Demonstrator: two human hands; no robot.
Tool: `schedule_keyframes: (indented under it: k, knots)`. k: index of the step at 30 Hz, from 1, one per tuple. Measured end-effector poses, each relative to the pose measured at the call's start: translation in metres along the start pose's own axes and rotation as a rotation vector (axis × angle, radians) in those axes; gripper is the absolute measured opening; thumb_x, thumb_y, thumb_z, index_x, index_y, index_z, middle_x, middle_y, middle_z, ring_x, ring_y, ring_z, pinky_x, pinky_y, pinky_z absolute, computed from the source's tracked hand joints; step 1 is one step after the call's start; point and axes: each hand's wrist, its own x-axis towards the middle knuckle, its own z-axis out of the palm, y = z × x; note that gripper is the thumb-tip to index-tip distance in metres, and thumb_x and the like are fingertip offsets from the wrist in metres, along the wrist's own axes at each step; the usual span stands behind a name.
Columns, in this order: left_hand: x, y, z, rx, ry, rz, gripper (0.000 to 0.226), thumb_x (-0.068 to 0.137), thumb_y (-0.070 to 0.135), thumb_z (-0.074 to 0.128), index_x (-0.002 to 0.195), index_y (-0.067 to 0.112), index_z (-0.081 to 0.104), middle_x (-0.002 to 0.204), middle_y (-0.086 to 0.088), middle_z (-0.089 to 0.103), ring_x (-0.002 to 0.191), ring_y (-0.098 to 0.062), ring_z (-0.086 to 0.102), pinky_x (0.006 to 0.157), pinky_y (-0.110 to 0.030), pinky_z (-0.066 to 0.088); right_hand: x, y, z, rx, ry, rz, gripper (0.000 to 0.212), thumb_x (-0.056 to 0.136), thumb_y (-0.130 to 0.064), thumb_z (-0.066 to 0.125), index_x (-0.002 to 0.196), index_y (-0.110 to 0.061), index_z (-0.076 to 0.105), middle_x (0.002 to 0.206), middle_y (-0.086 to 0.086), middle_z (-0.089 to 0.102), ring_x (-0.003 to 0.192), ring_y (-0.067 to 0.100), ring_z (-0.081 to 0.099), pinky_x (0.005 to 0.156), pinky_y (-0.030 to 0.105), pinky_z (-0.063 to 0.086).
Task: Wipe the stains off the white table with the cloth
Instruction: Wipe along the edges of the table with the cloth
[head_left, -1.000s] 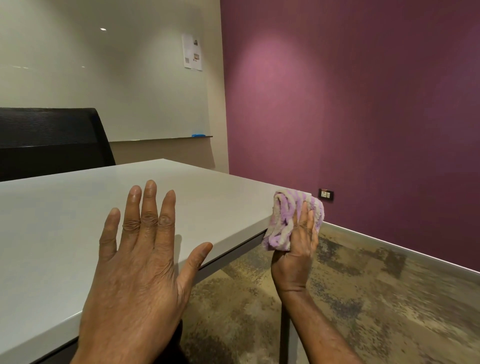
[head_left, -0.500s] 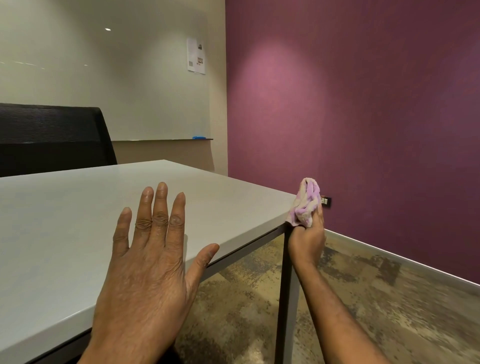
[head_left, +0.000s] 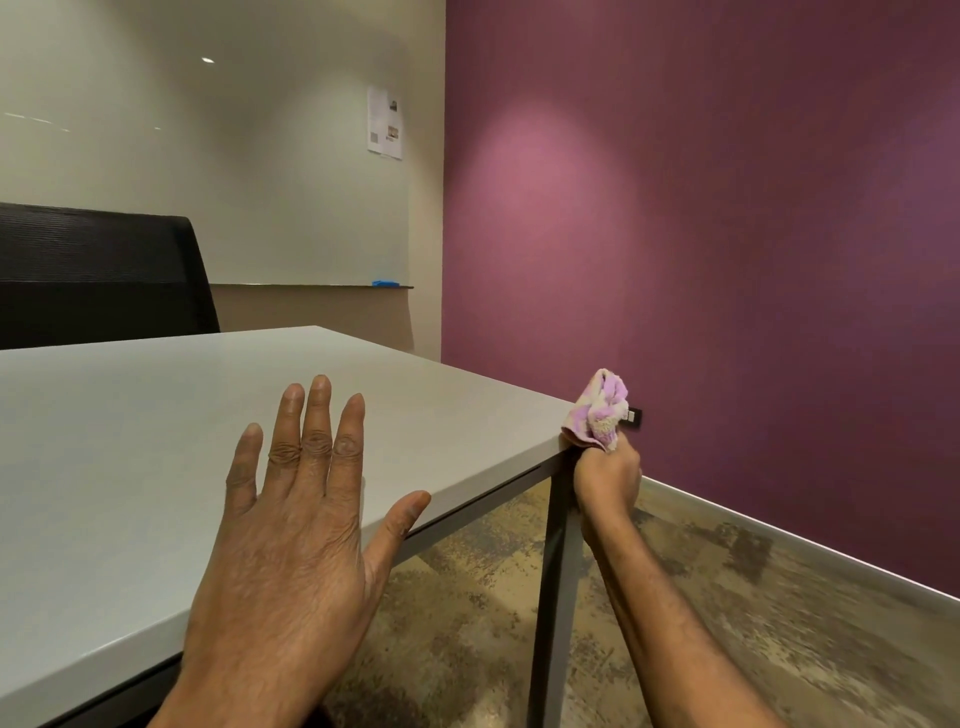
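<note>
White table (head_left: 130, 441) fills lower left, near edge cut off by frame; black chair (head_left: 93, 275) behind it. Right hand (head_left: 608, 478) sits just off the far right corner, fingers curled round the bunched pink-and-cream cloth (head_left: 600, 410). Cloth touches the corner edge and partly hides a wall outlet (head_left: 635, 415). Left hand (head_left: 291, 535) lies flat on the tabletop, fingers spread, wrist cut off

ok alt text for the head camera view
A person's right hand grips a bunched pink and white cloth at the corner of a white table, while the left hand lies flat on its top. A black chair stands behind, a purple wall at right.
</note>
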Motion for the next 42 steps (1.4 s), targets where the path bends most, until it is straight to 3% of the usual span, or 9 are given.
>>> schedule_keyframes:
  k: [3,8,15,19,24,28,31,36,42]
  knots:
    - [0.001,0.0,0.001,-0.011,0.021,-0.003,0.085,0.098,0.07,0.022,0.16,0.011,0.022,0.169,-0.014,0.015,0.158,-0.028,0.013,0.123,-0.053,0.014,-0.009,0.0,0.0,-0.079,-0.002,-0.07,0.055,0.09,-0.005,0.041,0.137,-0.025,0.06,0.126,0.01,0.068,0.104,0.032,0.065,0.069,0.039,0.056]
    - [0.0,0.0,0.001,-0.046,0.059,-0.003,0.075,0.103,0.058,0.02,0.159,0.009,0.027,0.167,-0.017,0.021,0.155,-0.031,0.018,0.121,-0.053,0.016,-0.028,-0.002,-0.007,-0.11,-0.035,-0.125,0.067,0.095,0.005,0.043,0.155,-0.024,0.041,0.128,0.005,0.067,0.064,0.012,0.049,0.051,0.027,0.042]
    - [0.0,0.0,0.0,-0.111,0.029,-0.007,0.072,0.103,0.056,0.018,0.159,0.011,0.027,0.167,-0.015,0.021,0.156,-0.028,0.015,0.123,-0.051,0.015,-0.059,0.004,-0.005,-0.125,-0.07,-0.228,0.072,0.094,0.006,0.044,0.158,-0.023,0.033,0.143,-0.003,0.061,0.053,0.009,0.046,0.044,0.02,0.041]
    - [0.001,0.0,-0.001,-0.139,0.015,-0.012,0.073,0.104,0.058,0.015,0.158,0.012,0.029,0.166,-0.015,0.023,0.156,-0.029,0.017,0.122,-0.047,0.012,-0.08,0.012,0.003,-0.116,-0.11,-0.329,0.08,0.084,0.0,0.041,0.158,-0.029,0.031,0.158,-0.007,0.045,0.099,0.023,0.065,0.088,0.051,0.06]
    - [0.0,0.0,-0.003,-0.155,0.01,-0.014,0.075,0.103,0.058,0.014,0.157,0.01,0.033,0.165,-0.016,0.025,0.155,-0.03,0.019,0.122,-0.048,0.014,-0.111,0.011,0.006,-0.12,-0.135,-0.39,0.098,0.084,0.014,0.044,0.15,-0.055,0.025,0.165,-0.021,0.018,0.149,0.018,0.036,0.107,0.055,0.05]
    - [0.0,0.0,-0.005,-0.182,-0.01,-0.029,0.076,0.102,0.06,0.013,0.158,0.012,0.032,0.166,-0.014,0.024,0.156,-0.028,0.017,0.123,-0.052,0.018,-0.128,0.007,0.007,-0.099,-0.136,-0.465,0.115,0.08,0.016,0.044,0.136,-0.081,0.018,0.168,-0.02,0.01,0.155,0.015,0.023,0.102,0.062,0.05]
    - [0.0,0.001,-0.008,-0.197,-0.024,-0.038,0.076,0.102,0.06,0.011,0.159,0.014,0.029,0.167,-0.012,0.02,0.157,-0.026,0.013,0.124,-0.054,0.02,-0.145,0.0,0.01,-0.064,-0.146,-0.499,0.118,0.075,0.019,0.044,0.132,-0.083,0.027,0.169,-0.021,0.007,0.157,0.006,0.0,0.119,0.066,0.028]
    - [-0.001,0.0,-0.008,-0.257,-0.026,-0.04,0.076,0.101,0.063,0.007,0.161,0.019,0.023,0.169,-0.006,0.012,0.158,-0.02,0.004,0.126,-0.047,0.012,-0.176,0.0,0.014,-0.048,-0.176,-0.628,0.104,0.069,0.013,0.042,0.142,-0.061,0.045,0.168,-0.025,0.012,0.158,0.008,-0.009,0.12,0.072,0.009]
    - [-0.001,-0.001,-0.011,-0.34,-0.025,-0.056,0.079,0.098,0.068,0.003,0.162,0.025,0.017,0.17,0.001,0.003,0.157,-0.012,-0.006,0.128,-0.041,0.004,-0.201,0.002,0.015,-0.018,-0.169,-0.842,0.106,0.06,0.014,0.046,0.146,-0.047,0.049,0.165,-0.019,0.03,0.159,0.024,0.002,0.114,0.073,0.023]
